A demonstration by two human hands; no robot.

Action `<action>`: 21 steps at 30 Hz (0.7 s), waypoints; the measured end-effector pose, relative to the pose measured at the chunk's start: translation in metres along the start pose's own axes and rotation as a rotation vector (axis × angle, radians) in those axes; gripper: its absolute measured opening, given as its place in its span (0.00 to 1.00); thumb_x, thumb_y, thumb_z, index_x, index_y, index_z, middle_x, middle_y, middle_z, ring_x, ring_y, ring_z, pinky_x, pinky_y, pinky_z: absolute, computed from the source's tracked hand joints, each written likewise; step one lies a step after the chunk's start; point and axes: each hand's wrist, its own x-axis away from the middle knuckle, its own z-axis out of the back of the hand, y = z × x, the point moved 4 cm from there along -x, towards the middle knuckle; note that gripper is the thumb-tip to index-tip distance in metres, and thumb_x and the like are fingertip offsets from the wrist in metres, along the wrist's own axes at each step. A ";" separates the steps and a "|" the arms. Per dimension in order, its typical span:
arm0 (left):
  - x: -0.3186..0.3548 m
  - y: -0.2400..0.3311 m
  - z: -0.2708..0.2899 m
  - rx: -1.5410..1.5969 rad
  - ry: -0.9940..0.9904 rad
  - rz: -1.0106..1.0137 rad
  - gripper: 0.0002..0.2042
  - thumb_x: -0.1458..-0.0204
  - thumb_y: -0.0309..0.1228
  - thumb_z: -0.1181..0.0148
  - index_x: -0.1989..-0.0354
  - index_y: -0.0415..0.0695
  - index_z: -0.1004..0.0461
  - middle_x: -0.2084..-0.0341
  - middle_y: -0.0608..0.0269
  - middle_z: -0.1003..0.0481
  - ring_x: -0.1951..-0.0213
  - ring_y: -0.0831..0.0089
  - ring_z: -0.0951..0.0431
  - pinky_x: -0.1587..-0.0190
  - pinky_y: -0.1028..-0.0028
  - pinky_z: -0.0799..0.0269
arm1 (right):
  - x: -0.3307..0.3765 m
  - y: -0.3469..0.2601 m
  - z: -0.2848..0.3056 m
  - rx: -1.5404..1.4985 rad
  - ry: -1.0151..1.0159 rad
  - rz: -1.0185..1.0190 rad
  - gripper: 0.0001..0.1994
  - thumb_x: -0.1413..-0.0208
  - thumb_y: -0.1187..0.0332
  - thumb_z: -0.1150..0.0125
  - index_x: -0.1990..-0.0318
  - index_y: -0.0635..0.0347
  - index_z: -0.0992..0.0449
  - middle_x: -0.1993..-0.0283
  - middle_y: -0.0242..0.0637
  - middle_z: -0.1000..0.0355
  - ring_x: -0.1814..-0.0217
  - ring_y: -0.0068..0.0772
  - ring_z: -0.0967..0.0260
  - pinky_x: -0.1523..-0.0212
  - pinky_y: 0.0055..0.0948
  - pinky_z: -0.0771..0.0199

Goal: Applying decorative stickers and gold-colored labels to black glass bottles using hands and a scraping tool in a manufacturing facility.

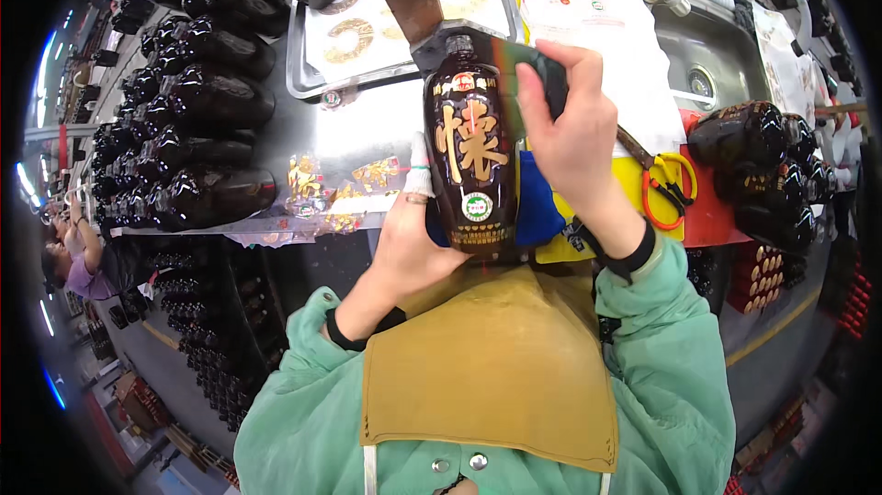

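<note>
The left hand (404, 247) cups the base of a dark glazed bottle (470, 159) held upright above the worktop (358, 123), while the right hand's (570, 127) fingers close round its shoulder, seemingly wiping or label-checking, so the next move likely needs a steady turn.

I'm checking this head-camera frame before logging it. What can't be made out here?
- Bottle neck and cap: hidden behind the right hand and a dark cloth.
- Bottle base: covered by the left hand, so its grip underneath is unseen.
- Blue cloth: mostly behind the bottle.
- Scissors: blades hidden by the right wrist.
- Bottles at left: blurred and bent near the fisheye rim.
</note>
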 end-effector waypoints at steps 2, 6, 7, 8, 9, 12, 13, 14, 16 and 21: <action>-0.003 -0.002 0.010 -0.082 -0.119 -0.099 0.72 0.75 0.51 0.12 0.25 0.24 0.55 0.32 0.27 0.39 0.33 0.36 0.33 0.32 0.54 0.35 | -0.003 0.008 0.013 0.010 -0.051 -0.053 0.13 0.39 0.71 0.32 0.51 0.63 0.27 0.66 0.48 0.22 0.70 0.52 0.21 0.70 0.42 0.24; -0.043 0.030 0.038 -0.438 -0.014 -0.449 0.57 0.61 0.72 0.32 0.27 0.44 0.37 0.26 0.29 0.49 0.26 0.32 0.47 0.28 0.43 0.48 | -0.011 -0.003 0.036 -0.045 0.058 -0.116 0.11 0.36 0.72 0.34 0.50 0.63 0.27 0.65 0.43 0.21 0.67 0.36 0.20 0.66 0.33 0.23; -0.053 0.044 0.041 -0.628 -0.032 -0.559 0.51 0.58 0.74 0.37 0.30 0.51 0.30 0.24 0.33 0.50 0.25 0.33 0.50 0.27 0.41 0.50 | -0.012 -0.005 0.042 -0.078 0.100 -0.109 0.11 0.35 0.72 0.34 0.50 0.64 0.28 0.64 0.41 0.21 0.66 0.31 0.21 0.66 0.30 0.23; -0.061 0.051 0.039 -0.699 -0.064 -0.544 0.41 0.54 0.74 0.42 0.38 0.58 0.22 0.23 0.41 0.50 0.24 0.37 0.51 0.26 0.41 0.54 | -0.009 -0.007 0.044 -0.077 0.105 -0.110 0.11 0.35 0.72 0.34 0.50 0.64 0.28 0.64 0.41 0.21 0.66 0.31 0.21 0.66 0.30 0.23; -0.069 0.049 0.040 -0.730 -0.059 -0.592 0.38 0.54 0.73 0.42 0.43 0.57 0.20 0.22 0.45 0.50 0.23 0.40 0.51 0.25 0.42 0.57 | -0.007 -0.007 0.045 -0.143 0.112 -0.152 0.12 0.35 0.73 0.35 0.49 0.65 0.28 0.64 0.39 0.21 0.65 0.26 0.23 0.64 0.27 0.24; -0.075 0.053 0.045 -0.797 -0.094 -0.628 0.37 0.55 0.72 0.42 0.46 0.58 0.18 0.23 0.45 0.48 0.23 0.43 0.50 0.25 0.42 0.57 | 0.006 -0.013 0.055 -0.236 0.097 -0.243 0.12 0.35 0.74 0.36 0.48 0.67 0.29 0.63 0.36 0.23 0.64 0.19 0.26 0.63 0.22 0.26; -0.073 0.053 0.044 -0.804 -0.147 -0.648 0.38 0.53 0.75 0.46 0.45 0.60 0.18 0.23 0.43 0.48 0.23 0.41 0.50 0.24 0.43 0.59 | 0.012 -0.017 0.059 -0.260 0.078 -0.293 0.12 0.35 0.75 0.36 0.48 0.67 0.29 0.64 0.34 0.23 0.64 0.16 0.28 0.62 0.20 0.27; -0.071 0.053 0.043 -0.810 -0.199 -0.666 0.39 0.52 0.77 0.51 0.43 0.62 0.18 0.24 0.41 0.47 0.23 0.40 0.50 0.23 0.44 0.60 | 0.016 -0.022 0.064 -0.248 0.096 -0.288 0.12 0.35 0.75 0.36 0.48 0.68 0.29 0.64 0.33 0.24 0.64 0.15 0.30 0.63 0.18 0.29; -0.069 0.054 0.041 -0.839 -0.241 -0.658 0.40 0.55 0.78 0.50 0.44 0.63 0.18 0.24 0.41 0.46 0.24 0.39 0.50 0.23 0.44 0.61 | 0.025 -0.021 0.070 -0.247 0.102 -0.325 0.12 0.34 0.74 0.36 0.47 0.67 0.28 0.64 0.32 0.25 0.64 0.14 0.31 0.63 0.18 0.30; -0.087 0.057 0.044 -0.897 -0.173 -0.681 0.39 0.56 0.77 0.50 0.45 0.64 0.19 0.25 0.41 0.45 0.24 0.40 0.49 0.23 0.43 0.61 | 0.028 -0.019 0.072 -0.234 0.076 -0.370 0.12 0.34 0.73 0.35 0.47 0.66 0.28 0.64 0.31 0.25 0.65 0.14 0.32 0.63 0.18 0.31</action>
